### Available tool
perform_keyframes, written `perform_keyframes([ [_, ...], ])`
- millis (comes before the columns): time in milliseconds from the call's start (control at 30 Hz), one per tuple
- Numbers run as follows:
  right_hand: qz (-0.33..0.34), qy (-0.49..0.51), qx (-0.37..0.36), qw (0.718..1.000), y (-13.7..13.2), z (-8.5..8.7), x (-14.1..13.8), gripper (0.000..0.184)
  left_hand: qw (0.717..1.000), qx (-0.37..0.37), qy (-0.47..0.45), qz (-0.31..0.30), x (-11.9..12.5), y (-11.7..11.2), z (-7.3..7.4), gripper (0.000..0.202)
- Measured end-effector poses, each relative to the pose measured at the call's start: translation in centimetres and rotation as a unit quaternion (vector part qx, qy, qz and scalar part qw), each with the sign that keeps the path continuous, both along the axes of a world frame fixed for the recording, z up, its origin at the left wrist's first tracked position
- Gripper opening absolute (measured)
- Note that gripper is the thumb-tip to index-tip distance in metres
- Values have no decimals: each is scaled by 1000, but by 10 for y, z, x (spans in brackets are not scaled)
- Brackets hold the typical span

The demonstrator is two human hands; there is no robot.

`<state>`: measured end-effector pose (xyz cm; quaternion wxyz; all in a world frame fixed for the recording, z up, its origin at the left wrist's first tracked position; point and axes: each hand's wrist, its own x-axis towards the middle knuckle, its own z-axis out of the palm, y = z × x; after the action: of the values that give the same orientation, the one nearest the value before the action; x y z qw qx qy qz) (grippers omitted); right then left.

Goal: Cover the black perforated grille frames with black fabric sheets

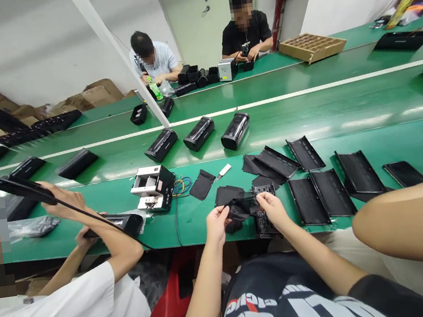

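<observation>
Currently, the left hand [217,225] and right hand [273,210] are closed, pinching a sheer black cloth [242,209] just above a slotted black plastic frame [266,226] on the green tabletop [193,228].

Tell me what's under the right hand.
A slotted black frame lies on the green belt under the right hand, pinching black mesh; the hand hides the frame's middle.
</observation>
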<state>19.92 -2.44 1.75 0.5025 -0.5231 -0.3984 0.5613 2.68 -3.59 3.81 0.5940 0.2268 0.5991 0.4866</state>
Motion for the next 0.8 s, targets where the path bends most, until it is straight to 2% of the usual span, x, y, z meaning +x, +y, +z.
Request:
perform_keyframes([
  [100,-106,88,-35,990,12,-13,20,27,1000,-5,-1,18,-18,8,-8,35],
  [200,-178,151,-44,971,24,-24,45,27,999,-27,19,42,-36,17,-20,34],
  [333,-262,176,-36,948,35,-33,75,25,992,-79,82,53,-51,25,-38,32],
  [433,-326,192,-24,925,39,-32,92,22,984,-109,131,44,-56,23,-48,28],
  [500,-309,214,-27,926,41,-28,99,19,977,-127,171,27,-58,20,-49,25],
  [567,-248,235,-44,939,41,-22,100,17,966,-138,216,11,-59,17,-45,26],
  [667,-165,261,-76,948,39,-10,91,15,944,-126,306,6,-55,15,-30,46],
  [733,-123,274,-82,950,35,-1,78,14,920,-66,385,-24,-45,14,-16,54],
  [800,-74,282,-84,953,28,9,63,15,905,41,417,-78,-29,13,2,50],
])
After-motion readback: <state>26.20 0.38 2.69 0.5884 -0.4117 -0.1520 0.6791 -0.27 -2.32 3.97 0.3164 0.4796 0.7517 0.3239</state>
